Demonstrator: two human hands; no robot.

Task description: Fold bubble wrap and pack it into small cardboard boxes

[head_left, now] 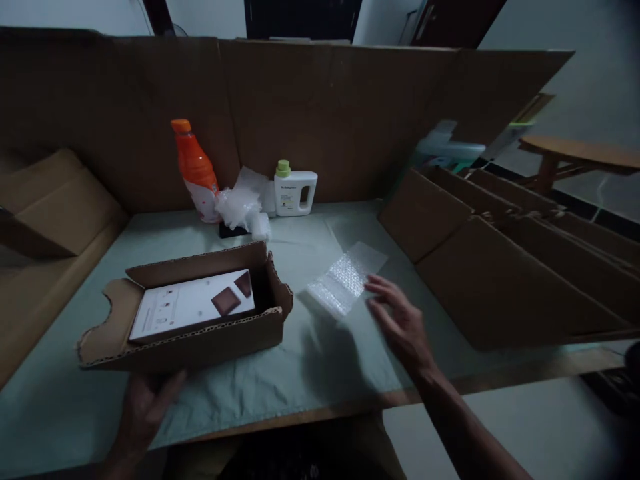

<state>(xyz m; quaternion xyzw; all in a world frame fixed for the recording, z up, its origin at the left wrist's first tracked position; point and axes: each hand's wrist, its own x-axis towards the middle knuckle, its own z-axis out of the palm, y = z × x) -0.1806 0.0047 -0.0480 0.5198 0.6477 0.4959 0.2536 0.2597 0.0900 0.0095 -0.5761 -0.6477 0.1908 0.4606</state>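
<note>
An open cardboard box (240, 335) stands at the left front, holding a white carton (193, 308) with brown squares printed on it. My left hand (147, 407) is at the box's near lower edge, its fingers reaching out of sight beneath the cardboard and its thumb showing. To the right lies a folded piece of bubble wrap (345, 279) on the green cloth (320, 360). Fingers outstretched, my right hand (400, 323) is beside the wrap, fingertips at its right edge; whether they touch it I cannot tell. Nothing is held in that hand.
An orange bottle (196, 170), crumpled clear plastic (240, 207) and a white jug with a green cap (295, 193) stand at the back. A tall cardboard panel (340, 127) closes off the rear. Large cardboard boxes flank the left (55, 207) and right (500, 280).
</note>
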